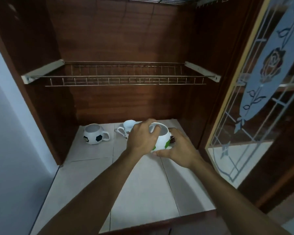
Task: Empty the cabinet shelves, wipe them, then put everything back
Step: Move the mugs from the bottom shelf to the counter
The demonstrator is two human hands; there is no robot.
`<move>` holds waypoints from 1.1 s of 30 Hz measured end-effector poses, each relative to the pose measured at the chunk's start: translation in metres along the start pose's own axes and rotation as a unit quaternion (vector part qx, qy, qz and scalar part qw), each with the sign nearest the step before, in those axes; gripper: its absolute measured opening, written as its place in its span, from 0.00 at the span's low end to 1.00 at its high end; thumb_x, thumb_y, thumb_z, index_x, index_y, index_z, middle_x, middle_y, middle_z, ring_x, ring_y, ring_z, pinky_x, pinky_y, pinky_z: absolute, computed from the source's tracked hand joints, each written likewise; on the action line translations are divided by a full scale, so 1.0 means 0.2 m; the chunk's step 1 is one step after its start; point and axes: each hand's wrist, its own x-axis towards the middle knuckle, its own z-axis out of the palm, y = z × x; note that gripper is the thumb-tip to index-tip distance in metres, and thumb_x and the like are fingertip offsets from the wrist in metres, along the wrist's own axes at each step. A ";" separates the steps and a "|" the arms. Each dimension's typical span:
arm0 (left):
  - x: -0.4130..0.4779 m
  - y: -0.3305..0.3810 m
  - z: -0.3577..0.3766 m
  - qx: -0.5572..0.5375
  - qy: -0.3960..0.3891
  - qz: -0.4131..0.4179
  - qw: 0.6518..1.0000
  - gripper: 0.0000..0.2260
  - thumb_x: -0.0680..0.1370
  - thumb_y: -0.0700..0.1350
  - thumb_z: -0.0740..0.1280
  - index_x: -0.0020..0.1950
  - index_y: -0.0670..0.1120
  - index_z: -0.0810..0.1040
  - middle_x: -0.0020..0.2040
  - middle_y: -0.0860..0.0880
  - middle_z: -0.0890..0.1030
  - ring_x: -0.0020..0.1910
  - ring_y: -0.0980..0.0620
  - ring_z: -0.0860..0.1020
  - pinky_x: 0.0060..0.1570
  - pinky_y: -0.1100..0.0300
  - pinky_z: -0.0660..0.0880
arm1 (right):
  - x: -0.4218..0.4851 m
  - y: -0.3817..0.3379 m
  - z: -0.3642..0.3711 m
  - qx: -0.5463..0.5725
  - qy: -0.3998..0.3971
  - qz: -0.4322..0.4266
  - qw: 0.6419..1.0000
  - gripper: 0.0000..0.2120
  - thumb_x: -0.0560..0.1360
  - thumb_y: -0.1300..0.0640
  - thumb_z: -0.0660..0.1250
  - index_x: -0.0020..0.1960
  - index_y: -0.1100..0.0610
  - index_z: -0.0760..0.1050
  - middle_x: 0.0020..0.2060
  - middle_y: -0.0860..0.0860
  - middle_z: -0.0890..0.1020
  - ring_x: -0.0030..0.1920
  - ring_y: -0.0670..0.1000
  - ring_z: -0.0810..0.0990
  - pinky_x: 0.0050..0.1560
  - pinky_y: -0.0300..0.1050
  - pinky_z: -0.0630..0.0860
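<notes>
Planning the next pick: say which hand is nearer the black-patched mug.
Left hand grips the green-patched mug, right of the black-patched mug; right hand holds its far side.

Pale lined cabinet floor (139, 187): front half free, wide approach. Back row occupied: black-and-white football-shaped ceramic mug (93, 135) left, small white handled mug (128, 125) centre, green-and-white round mug (163, 139) right. Metal wire rack (126, 79) caps headroom. Open patterned-glass door (255, 107) bounds right.
</notes>
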 end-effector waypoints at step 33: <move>0.73 -0.41 0.79 -0.035 -0.034 0.016 0.999 0.18 0.73 0.53 0.60 0.58 0.48 0.80 0.52 0.49 0.84 0.49 0.48 0.81 0.45 0.64 0.71 | 0.82 0.75 0.19 0.053 -0.028 0.165 0.984 0.44 0.53 0.54 0.85 0.65 0.49 0.69 0.61 0.47 0.75 0.54 0.48 0.79 0.49 0.41 0.79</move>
